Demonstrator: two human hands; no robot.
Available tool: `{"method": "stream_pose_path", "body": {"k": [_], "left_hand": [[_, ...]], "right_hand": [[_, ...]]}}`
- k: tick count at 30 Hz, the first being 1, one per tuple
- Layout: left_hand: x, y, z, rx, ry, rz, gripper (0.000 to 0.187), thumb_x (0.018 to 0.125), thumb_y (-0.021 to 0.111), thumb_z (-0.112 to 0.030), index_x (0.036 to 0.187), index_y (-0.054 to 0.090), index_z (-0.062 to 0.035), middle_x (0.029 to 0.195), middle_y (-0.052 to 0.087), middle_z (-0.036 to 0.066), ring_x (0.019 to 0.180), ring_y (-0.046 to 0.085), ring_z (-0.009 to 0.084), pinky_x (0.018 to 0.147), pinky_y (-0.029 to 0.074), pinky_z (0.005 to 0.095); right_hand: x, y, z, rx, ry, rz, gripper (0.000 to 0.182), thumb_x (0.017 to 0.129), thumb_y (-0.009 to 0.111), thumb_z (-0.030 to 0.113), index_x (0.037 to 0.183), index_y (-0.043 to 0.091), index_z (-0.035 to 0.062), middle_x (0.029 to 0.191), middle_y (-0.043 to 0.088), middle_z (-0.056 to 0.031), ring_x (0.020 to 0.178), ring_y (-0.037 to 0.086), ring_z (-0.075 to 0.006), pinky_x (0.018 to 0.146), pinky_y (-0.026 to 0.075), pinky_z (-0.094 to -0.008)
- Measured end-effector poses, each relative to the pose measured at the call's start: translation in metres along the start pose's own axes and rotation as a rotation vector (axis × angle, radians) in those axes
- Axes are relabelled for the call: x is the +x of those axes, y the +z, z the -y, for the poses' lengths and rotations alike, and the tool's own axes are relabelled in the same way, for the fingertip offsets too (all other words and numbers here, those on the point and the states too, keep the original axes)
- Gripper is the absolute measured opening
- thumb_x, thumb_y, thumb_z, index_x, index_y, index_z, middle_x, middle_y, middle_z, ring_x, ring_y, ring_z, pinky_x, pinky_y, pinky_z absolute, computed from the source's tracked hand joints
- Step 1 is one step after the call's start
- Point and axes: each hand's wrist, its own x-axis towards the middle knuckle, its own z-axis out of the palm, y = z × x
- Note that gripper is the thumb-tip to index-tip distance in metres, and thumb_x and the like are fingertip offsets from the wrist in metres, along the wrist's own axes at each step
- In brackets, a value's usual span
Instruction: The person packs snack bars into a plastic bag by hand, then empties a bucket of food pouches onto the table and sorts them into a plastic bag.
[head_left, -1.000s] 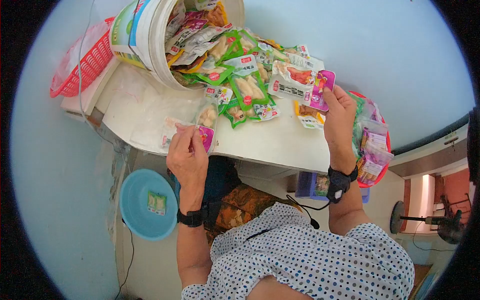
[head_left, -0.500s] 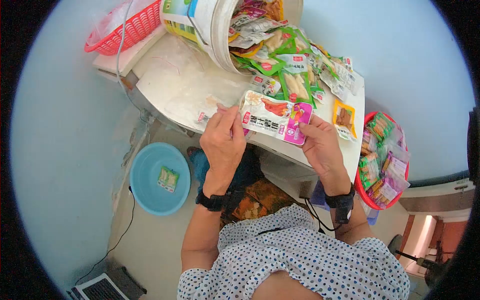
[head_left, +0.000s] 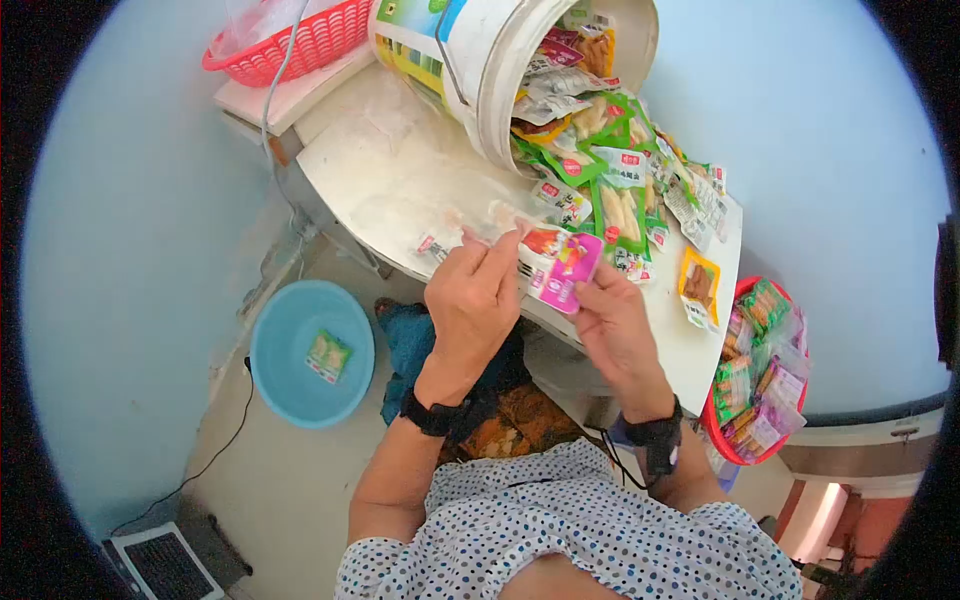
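Observation:
My right hand (head_left: 622,335) pinches the purple end of a white-and-purple snack packet (head_left: 567,268) just above the table's front edge. My left hand (head_left: 472,305) is closed at the mouth of a clear plastic bag (head_left: 400,196), its fingers over the packet's left part and hiding it. Through the film beside the left fingertips shows a small label with red and black print (head_left: 432,247). Just beyond my hands, green-edged snack packets (head_left: 620,210) lie in a heap that spills from a white bucket (head_left: 492,90) tipped on its side.
The white table (head_left: 345,175) has a yellow-edged packet (head_left: 698,285) near its right edge. A red basket (head_left: 290,52) stands at the back left. Below left, a blue basin (head_left: 275,390) holds one green packet (head_left: 327,355); at right, a red basket (head_left: 712,425) holds several bagged packets.
The snack packet has moved left, its left part now behind my left fingers. My right hand has come closer to my left. The whole view has shifted slightly.

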Motion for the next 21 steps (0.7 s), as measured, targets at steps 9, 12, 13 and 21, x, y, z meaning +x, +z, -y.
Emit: {"method": "stream_pose_path", "body": {"k": [9, 12, 13, 21], "left_hand": [[-0.005, -0.002, 0.004, 0.042, 0.011, 0.043, 0.021, 0.080, 0.068, -0.005, 0.101, 0.069, -0.0067, 0.070, 0.055, 0.009, 0.064, 0.058, 0.0286, 0.057, 0.047, 0.0386], [-0.006, -0.001, 0.005, 0.052, 0.014, 0.032, 0.021, 0.079, 0.069, -0.006, 0.100, 0.068, -0.0056, 0.070, 0.055, 0.009, 0.065, 0.058, 0.0288, 0.057, 0.047, 0.0390], [-0.007, 0.000, 0.005, 0.056, 0.014, 0.028, 0.021, 0.079, 0.069, -0.006, 0.100, 0.068, -0.0052, 0.071, 0.056, 0.009, 0.065, 0.058, 0.0288, 0.057, 0.047, 0.0391], [-0.025, -0.007, -0.005, 0.105, -0.008, 0.092, 0.039, 0.074, 0.073, -0.009, 0.112, 0.064, -0.0050, 0.097, 0.058, 0.013, 0.090, 0.058, 0.0331, 0.077, 0.046, 0.0440]], "right_hand": [[0.037, 0.015, -0.028, -0.686, -0.106, 0.048, 0.037, 0.087, 0.061, 0.000, 0.123, 0.053, -0.0050, 0.099, 0.068, -0.0106, 0.075, 0.067, -0.0164, 0.063, 0.054, -0.0286], [0.037, 0.014, -0.028, -0.951, -0.244, -0.039, 0.041, 0.083, 0.066, 0.002, 0.122, 0.054, -0.0029, 0.091, 0.069, -0.0129, 0.064, 0.067, -0.0179, 0.054, 0.052, -0.0292], [0.036, 0.016, -0.031, -0.970, -0.316, -0.089, 0.040, 0.081, 0.067, 0.003, 0.120, 0.056, -0.0017, 0.088, 0.069, -0.0131, 0.063, 0.067, -0.0184, 0.054, 0.052, -0.0294], [0.033, 0.011, -0.025, -1.381, -0.461, 0.013, 0.040, 0.079, 0.069, 0.008, 0.116, 0.055, 0.0035, 0.082, 0.066, -0.0147, 0.065, 0.064, -0.0328, 0.061, 0.051, -0.0408]]}}
